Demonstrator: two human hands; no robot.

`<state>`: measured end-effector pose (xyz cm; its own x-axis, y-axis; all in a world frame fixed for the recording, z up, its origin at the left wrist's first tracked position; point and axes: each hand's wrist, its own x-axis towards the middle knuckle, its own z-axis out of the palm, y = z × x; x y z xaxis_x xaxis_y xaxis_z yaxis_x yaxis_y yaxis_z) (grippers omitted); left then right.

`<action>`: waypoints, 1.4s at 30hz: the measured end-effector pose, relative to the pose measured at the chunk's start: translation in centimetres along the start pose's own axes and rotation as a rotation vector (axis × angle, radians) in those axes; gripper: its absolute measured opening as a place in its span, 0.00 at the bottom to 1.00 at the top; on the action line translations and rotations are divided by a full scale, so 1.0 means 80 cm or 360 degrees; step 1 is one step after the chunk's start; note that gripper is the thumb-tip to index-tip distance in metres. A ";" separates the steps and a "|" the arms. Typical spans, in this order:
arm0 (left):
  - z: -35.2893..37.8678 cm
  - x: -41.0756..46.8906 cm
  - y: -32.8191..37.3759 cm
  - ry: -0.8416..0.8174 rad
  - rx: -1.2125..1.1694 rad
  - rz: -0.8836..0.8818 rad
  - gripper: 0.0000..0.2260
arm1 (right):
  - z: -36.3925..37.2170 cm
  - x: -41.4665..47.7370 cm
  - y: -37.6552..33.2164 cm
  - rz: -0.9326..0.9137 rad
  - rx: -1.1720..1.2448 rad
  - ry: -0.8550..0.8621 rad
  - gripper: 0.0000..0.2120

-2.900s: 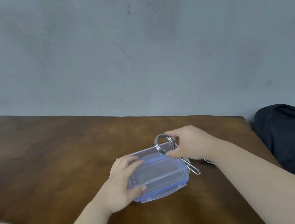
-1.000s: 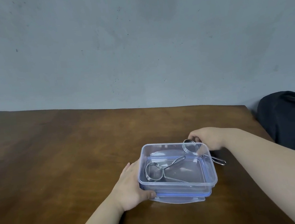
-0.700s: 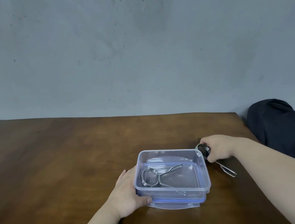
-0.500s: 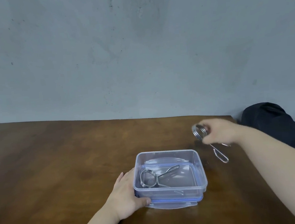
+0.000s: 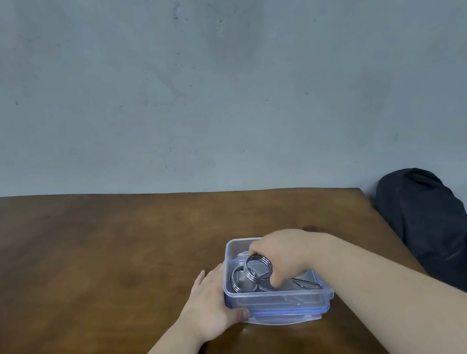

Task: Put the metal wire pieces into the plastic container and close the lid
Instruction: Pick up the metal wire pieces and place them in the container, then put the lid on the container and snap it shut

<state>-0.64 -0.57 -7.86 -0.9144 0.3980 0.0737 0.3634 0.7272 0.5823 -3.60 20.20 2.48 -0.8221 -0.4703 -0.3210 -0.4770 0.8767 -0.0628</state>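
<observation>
the left hand (image 5: 209, 306) lies flat against the near left corner of the clear plastic container (image 5: 277, 300), fingers spread along its left wall and thumb pressed to the front wall, bracing it rather than gripping. the container sits on a brown wooden table (image 5: 92, 259), stacked on its blue-edged lid (image 5: 284, 317), which lies flat beneath it. inside, toward the left, one metal wire piece (image 5: 240, 282) rests on the bottom, its coil near the left wall. just right of it, a second wire piece (image 5: 258, 267) is pinched at its coil by the right hand (image 5: 284, 254), thumb below and fingers curled over the top; the coil stands upright above the rim, its straight legs slanting down to the right inside the container. far right, a dark bag (image 5: 429, 230) sits beside the table against a grey wall (image 5: 218, 79).
</observation>
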 end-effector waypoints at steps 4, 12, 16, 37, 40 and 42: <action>0.000 0.000 0.000 0.0002 0.0009 0.0005 0.41 | 0.015 0.005 0.011 0.0022 -0.0081 -0.0018 0.24; 0.002 0.001 -0.002 0.0000 0.0016 0.0012 0.41 | 0.036 -0.006 0.028 0.0110 0.0104 0.0096 0.29; 0.002 -0.001 -0.007 0.0041 -0.0061 0.0187 0.37 | 0.037 -0.043 0.028 0.0115 0.0322 0.0367 0.10; 0.021 -0.022 -0.017 0.0209 0.0513 0.0696 0.14 | 0.028 -0.082 0.042 0.0290 0.0044 0.0544 0.12; -0.019 -0.031 0.009 0.0307 0.0337 0.0892 0.11 | 0.032 -0.076 0.053 0.0309 0.0025 0.0487 0.12; -0.053 -0.041 0.030 0.0345 0.0199 0.0928 0.10 | 0.040 -0.073 0.055 0.0278 0.0055 0.0449 0.11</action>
<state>2.44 -2.47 -3.29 -0.5702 0.6359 0.5201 0.8190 0.4899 0.2988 0.08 27.08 1.07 -0.9465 -0.3179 -0.0555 -0.3144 0.9471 -0.0638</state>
